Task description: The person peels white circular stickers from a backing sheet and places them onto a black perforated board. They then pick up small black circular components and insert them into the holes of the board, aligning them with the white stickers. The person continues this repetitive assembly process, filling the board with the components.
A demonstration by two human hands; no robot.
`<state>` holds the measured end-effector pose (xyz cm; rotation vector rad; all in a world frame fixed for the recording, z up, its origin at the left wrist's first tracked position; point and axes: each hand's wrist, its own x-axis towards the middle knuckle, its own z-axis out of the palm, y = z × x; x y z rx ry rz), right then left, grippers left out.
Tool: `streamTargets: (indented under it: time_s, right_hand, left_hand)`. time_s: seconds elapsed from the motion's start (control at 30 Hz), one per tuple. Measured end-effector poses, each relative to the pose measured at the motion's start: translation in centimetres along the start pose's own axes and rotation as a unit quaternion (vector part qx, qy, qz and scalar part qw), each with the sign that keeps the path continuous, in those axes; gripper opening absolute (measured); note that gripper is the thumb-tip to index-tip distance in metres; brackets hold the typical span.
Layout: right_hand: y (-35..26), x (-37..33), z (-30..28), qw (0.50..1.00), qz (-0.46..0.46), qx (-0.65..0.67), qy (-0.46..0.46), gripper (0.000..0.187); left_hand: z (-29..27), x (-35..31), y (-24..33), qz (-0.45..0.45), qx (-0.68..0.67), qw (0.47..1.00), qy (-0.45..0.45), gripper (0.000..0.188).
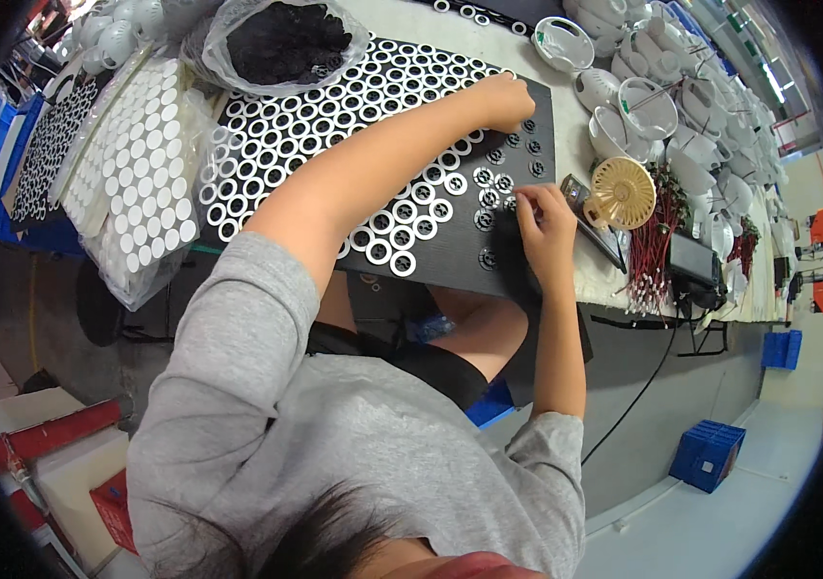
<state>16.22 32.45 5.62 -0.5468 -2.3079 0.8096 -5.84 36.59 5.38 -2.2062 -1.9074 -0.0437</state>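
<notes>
My left hand (506, 102) reaches across to the far right corner of a dark board (518, 261). Its fingers are curled closed, and whatever they hold is hidden beneath them. Near the board's right edge my right hand (548, 224) pinches thumb and finger together beside small black round parts (486, 197); I cannot make out what is between the tips. Many white rings with black centres (402, 236) cover most of the board in rows. Plain black discs (534, 147) lie along its right side, close to both hands.
A clear plastic bag of black parts (286, 43) stands behind the rings. Sheets of white round stickers (146, 164) lie at left. At right are a yellow handheld fan (622, 193), red wires (658, 241) and piled white dome housings (648, 108). Blue crates (709, 455) sit on the floor.
</notes>
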Motion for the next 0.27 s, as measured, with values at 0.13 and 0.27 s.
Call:
streamTargets:
  time_s: [0.13, 0.27]
  right_hand:
    - [0.2, -2.0, -0.5, 0.999, -0.023, 0.01, 0.036, 0.007]
    - [-0.1, -4.1, -0.6, 0.997, -0.007, 0.035, 0.072, 0.008]
  left_hand:
    - [-0.8, -0.9, 0.4, 0.006, 0.0, 1.0, 0.02, 0.017]
    - [-1.1, -1.3, 0.3, 0.02, 0.023, 0.999, -0.02, 0.023]
